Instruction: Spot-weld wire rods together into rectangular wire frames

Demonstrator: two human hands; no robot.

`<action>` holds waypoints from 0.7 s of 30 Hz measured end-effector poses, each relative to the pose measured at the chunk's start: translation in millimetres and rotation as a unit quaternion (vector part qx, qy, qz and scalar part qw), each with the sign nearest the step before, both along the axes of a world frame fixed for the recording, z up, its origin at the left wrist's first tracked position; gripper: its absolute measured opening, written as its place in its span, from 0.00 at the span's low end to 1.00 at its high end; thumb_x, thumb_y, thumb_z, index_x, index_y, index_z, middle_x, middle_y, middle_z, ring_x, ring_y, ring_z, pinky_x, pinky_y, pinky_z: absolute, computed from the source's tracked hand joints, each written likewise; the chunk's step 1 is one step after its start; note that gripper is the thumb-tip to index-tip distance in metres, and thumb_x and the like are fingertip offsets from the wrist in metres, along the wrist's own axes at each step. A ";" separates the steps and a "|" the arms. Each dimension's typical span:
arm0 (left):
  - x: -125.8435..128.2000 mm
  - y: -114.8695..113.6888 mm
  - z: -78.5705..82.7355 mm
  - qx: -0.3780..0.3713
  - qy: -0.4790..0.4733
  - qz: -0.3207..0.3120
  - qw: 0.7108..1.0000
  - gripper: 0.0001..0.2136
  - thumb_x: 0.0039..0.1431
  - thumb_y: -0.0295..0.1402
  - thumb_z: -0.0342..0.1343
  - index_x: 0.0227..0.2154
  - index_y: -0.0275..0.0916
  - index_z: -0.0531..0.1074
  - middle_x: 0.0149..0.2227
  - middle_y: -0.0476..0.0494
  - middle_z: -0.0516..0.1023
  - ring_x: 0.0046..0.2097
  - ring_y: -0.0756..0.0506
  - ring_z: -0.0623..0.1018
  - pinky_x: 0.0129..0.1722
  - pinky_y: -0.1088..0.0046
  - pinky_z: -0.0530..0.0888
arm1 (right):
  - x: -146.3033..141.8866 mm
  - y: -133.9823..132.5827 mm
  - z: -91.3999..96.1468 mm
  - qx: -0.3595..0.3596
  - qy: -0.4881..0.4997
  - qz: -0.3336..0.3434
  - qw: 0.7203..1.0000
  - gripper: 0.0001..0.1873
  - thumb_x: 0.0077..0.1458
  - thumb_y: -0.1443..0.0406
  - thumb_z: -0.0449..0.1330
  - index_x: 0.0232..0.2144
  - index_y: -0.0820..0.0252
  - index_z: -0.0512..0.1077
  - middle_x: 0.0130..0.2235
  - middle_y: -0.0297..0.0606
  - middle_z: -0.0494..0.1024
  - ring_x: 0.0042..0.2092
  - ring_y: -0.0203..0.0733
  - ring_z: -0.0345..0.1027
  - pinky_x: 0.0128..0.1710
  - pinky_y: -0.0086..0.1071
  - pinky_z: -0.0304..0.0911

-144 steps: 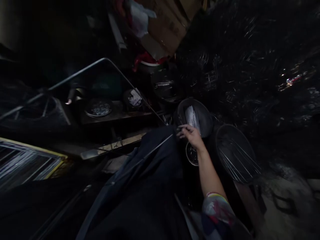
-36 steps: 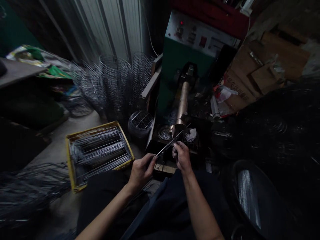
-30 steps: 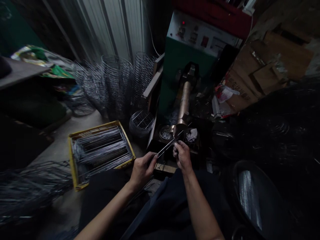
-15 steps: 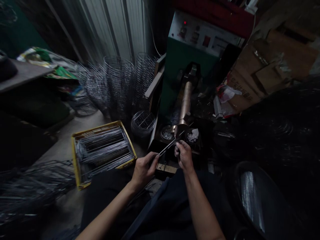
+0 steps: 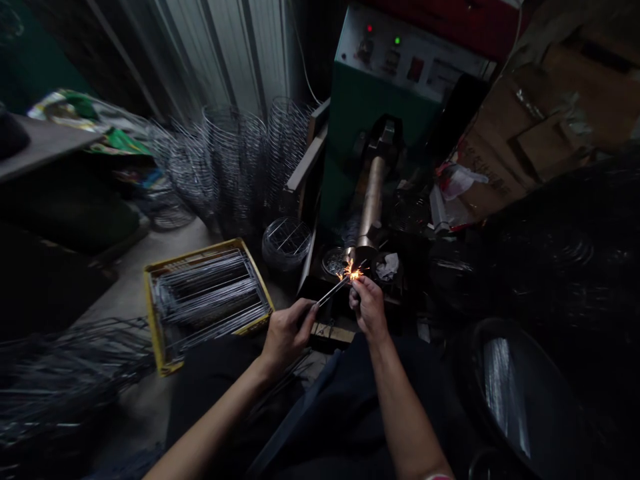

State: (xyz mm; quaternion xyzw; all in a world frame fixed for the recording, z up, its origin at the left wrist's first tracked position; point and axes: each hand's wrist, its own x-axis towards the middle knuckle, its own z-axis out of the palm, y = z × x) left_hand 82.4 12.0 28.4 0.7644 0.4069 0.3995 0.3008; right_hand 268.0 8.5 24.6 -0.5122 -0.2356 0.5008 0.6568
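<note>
As sparks [image 5: 351, 272] burst under the electrode [image 5: 369, 200], the left hand [image 5: 287, 332] has its grip closed on the wire rod [image 5: 327, 294] and the right hand [image 5: 369, 308] pinches the tip. It looks mid-weld to me, and that calls for steadiness.

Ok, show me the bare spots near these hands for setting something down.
Bare concrete floor lies between the yellow crate and the stacked wire baskets, and left of the crate down to the loose wire pile. Crowded: the bench ahead of the left hand and right hand, packed with dishes and a rag; the right side is heaped wire and a basin.
</note>
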 end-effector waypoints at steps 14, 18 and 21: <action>22.2 -7.0 -11.0 0.042 -0.003 -0.009 0.999 0.10 0.66 0.33 0.47 0.34 0.36 0.71 0.26 0.46 0.75 0.26 0.51 0.74 0.28 0.77 0.66 | 18.6 -9.5 -1.0 0.006 -0.049 -0.021 0.999 0.20 0.45 0.55 0.68 0.27 0.61 0.64 0.20 0.24 0.62 0.17 0.24 0.51 0.16 0.19 0.45; 28.9 -4.6 -13.9 0.089 0.008 -0.011 0.996 0.09 0.66 0.32 0.46 0.33 0.37 0.69 0.25 0.47 0.74 0.25 0.50 0.74 0.27 0.77 0.65 | 22.1 -5.5 -3.9 0.008 -0.064 -0.024 0.998 0.22 0.45 0.52 0.68 0.27 0.61 0.64 0.19 0.23 0.61 0.17 0.24 0.50 0.16 0.19 0.45; 30.8 -5.1 -13.8 0.132 0.035 -0.001 0.991 0.09 0.67 0.31 0.46 0.32 0.37 0.68 0.24 0.46 0.74 0.25 0.50 0.75 0.26 0.76 0.64 | 22.2 -3.5 -7.3 0.017 -0.080 -0.033 0.996 0.23 0.45 0.52 0.69 0.27 0.61 0.63 0.19 0.23 0.60 0.18 0.24 0.50 0.16 0.19 0.45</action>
